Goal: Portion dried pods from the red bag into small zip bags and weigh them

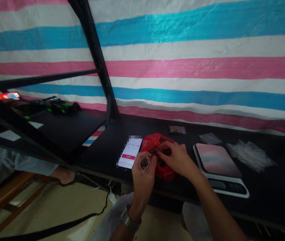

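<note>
My left hand (pixel 143 170) is closed around a small clear plastic bag (pixel 144 163), its mouth facing up, with small brown pieces inside. Just right of it my right hand (pixel 176 157) reaches over a red plastic bag (pixel 154 138), thumb and fingertips pinched together close to my left fingertips. What those fingertips hold is too small and dark to make out. The red bag stands open on the black table and has dark contents, partly covered by my hands. A lit phone (pixel 129 155) showing a timer lies left of the red bag.
A digital scale (pixel 219 164) sits to the right. Beyond it lie empty clear bags (pixel 251 154) and another clear bag (pixel 210 138). A filled small bag (pixel 177 129) rests at the back. A black metal frame (pixel 97 57) rises on the left; another person's leg (pixel 63 174) is beyond.
</note>
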`<state>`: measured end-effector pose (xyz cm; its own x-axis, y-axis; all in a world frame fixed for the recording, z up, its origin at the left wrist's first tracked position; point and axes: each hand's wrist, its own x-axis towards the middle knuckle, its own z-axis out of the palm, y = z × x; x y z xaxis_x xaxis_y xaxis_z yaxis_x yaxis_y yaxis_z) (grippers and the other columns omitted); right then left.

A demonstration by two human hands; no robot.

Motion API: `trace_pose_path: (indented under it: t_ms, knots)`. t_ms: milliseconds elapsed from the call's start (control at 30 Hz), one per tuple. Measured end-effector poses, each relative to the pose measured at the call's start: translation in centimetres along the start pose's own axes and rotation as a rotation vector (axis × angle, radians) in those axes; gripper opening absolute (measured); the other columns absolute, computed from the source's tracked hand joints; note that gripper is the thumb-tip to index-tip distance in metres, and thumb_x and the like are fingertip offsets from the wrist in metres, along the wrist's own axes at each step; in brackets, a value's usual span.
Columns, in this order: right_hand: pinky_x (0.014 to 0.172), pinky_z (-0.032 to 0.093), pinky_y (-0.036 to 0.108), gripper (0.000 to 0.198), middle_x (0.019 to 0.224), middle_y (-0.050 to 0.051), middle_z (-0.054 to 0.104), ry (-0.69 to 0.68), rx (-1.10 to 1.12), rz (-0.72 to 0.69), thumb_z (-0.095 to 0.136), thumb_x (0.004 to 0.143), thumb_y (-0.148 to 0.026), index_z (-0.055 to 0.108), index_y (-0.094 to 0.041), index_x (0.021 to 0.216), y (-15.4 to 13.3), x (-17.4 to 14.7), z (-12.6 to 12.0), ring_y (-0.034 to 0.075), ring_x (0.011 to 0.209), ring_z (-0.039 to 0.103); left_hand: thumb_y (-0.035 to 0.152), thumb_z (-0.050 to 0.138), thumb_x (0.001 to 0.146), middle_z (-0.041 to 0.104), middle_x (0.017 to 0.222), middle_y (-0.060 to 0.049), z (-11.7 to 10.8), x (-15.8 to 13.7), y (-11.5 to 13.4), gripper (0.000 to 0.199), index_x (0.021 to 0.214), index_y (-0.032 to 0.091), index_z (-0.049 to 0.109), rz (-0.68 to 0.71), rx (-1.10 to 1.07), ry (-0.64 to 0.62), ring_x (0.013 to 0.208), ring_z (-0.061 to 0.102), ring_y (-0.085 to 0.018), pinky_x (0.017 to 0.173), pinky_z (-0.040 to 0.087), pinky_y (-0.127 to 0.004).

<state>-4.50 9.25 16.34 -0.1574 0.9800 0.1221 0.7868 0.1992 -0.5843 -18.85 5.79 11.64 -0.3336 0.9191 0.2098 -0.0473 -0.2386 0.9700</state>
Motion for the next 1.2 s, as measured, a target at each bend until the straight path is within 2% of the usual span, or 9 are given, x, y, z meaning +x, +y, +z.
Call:
trace_pose_path:
  t_ms: [167,333,433,533,633,733,867,1000,1200]
  knots:
    - [0.103,0.035,0.046,0.013,0.101,0.003,0.083,-0.038,0.091,0.023,0.066,0.096,-0.033,0.074,-0.024,0.099,0.3,-0.5,-0.7,0.025,0.101,0.075,0.036,0.08,0.078,0.059,0.07,0.005,-0.3,-0.1,0.1,0.022,0.084,0.021,0.065,-0.043,-0.024,-0.008,0.063,0.057,-0.012,0.063,0.046,-0.024]
    - [0.103,0.037,0.047,0.011,0.102,0.005,0.083,0.013,0.026,0.01,0.066,0.095,-0.031,0.074,-0.024,0.1,0.3,-0.6,-0.2,0.027,0.107,0.074,0.039,0.08,0.08,0.059,0.07,0.005,-0.3,-0.2,0.0,0.025,0.088,0.022,0.064,-0.105,-0.063,-0.041,0.064,0.054,-0.012,0.064,0.046,-0.024]
    - [0.101,0.044,0.046,0.012,0.099,0.004,0.084,0.015,0.149,0.067,0.066,0.095,-0.033,0.074,-0.024,0.099,1.0,-0.6,-0.3,0.025,0.101,0.076,0.037,0.079,0.079,0.059,0.071,0.005,-0.2,-0.2,0.0,0.022,0.086,0.021,0.064,-0.078,-0.046,-0.02,0.065,0.055,-0.012,0.064,0.046,-0.024]
    - [0.09,0.052,0.041,0.017,0.098,0.005,0.083,0.066,0.267,0.115,0.066,0.095,-0.037,0.073,-0.023,0.101,2.1,-0.8,-1.2,0.024,0.094,0.077,0.034,0.078,0.078,0.06,0.07,0.004,0.2,-0.3,0.3,0.021,0.085,0.021,0.064,-0.06,-0.034,-0.03,0.064,0.056,-0.013,0.063,0.047,-0.024]
    - [0.084,0.056,0.036,0.022,0.098,0.005,0.082,0.062,0.428,0.052,0.067,0.094,-0.041,0.072,-0.023,0.105,2.3,-1.5,-2.6,0.022,0.09,0.077,0.032,0.078,0.079,0.063,0.073,0.003,0.9,-0.6,0.5,0.019,0.085,0.02,0.065,-0.046,-0.04,-0.085,0.066,0.059,-0.013,0.064,0.048,-0.024]
    - [0.092,0.056,0.037,0.022,0.103,0.005,0.082,0.058,0.489,-0.041,0.07,0.094,-0.042,0.074,-0.024,0.105,1.3,-2.6,-4.0,0.023,0.097,0.076,0.032,0.078,0.081,0.062,0.074,0.003,1.8,-1.0,0.6,0.019,0.084,0.02,0.064,-0.059,-0.062,-0.138,0.065,0.057,-0.013,0.063,0.047,-0.023]
    - [0.105,0.049,0.047,0.015,0.112,0.004,0.08,0.066,0.313,-0.115,0.071,0.095,-0.036,0.076,-0.028,0.106,-0.7,-4.1,-4.7,0.026,0.109,0.071,0.034,0.08,0.084,0.065,0.077,0.002,2.6,-1.4,0.4,0.021,0.086,0.02,0.065,-0.087,-0.15,-0.202,0.069,0.058,-0.013,0.067,0.048,-0.024]
    - [0.1,0.047,0.048,0.019,0.114,0.003,0.077,0.066,0.108,-0.123,0.076,0.092,-0.027,0.078,-0.034,0.11,-1.8,-4.8,-4.5,0.028,0.109,0.065,0.028,0.081,0.082,0.066,0.082,0.002,3.0,-1.4,-0.3,0.02,0.093,0.019,0.067,-0.089,-0.208,-0.229,0.075,0.061,-0.014,0.073,0.051,-0.024]
    - [0.095,0.048,0.045,0.021,0.112,0.003,0.076,0.078,0.08,-0.094,0.078,0.091,-0.028,0.079,-0.034,0.11,-1.6,-4.8,-4.3,0.029,0.107,0.064,0.024,0.08,0.082,0.064,0.081,0.003,3.3,-1.5,-0.7,0.018,0.094,0.019,0.068,-0.102,-0.217,-0.235,0.073,0.06,-0.012,0.07,0.051,-0.023]
